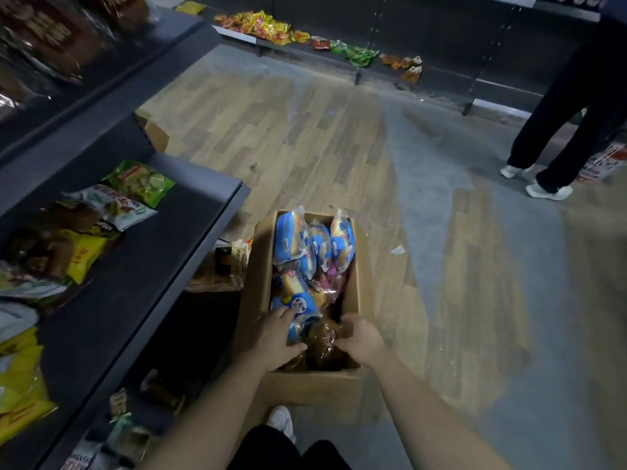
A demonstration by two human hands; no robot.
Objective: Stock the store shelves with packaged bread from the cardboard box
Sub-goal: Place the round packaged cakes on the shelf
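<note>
Basically, both packs were held at the near end of the box (360, 266): blue pack (300, 315) gripped by the left hand (276, 339), brown pack (322, 344) pinched by the right hand (362, 338). The shelf (146, 266) was sited leftward, so the left hand was judged nearer.

**Fig. 1. Head view of restocking: concealed, cropped and unresolved regions.**

The floor of the cardboard box (312, 388) is covered by its contents. The blue-wrapped pack (300, 308) is partly masked by the left hand (274, 337) gripping it. The brown bread pack (322, 344) is partly masked by the right hand (361, 337), whose fingertips are lost in the clear wrapper. Label print is too small to be read. The upper-shelf packs (44, 39) are smeared by blur and cut by the left edge. The second person (570, 106) is cropped above the legs by the top and right edges. The goods under the shelf (230, 256) are shadowed and partly hidden behind the box wall.
</note>
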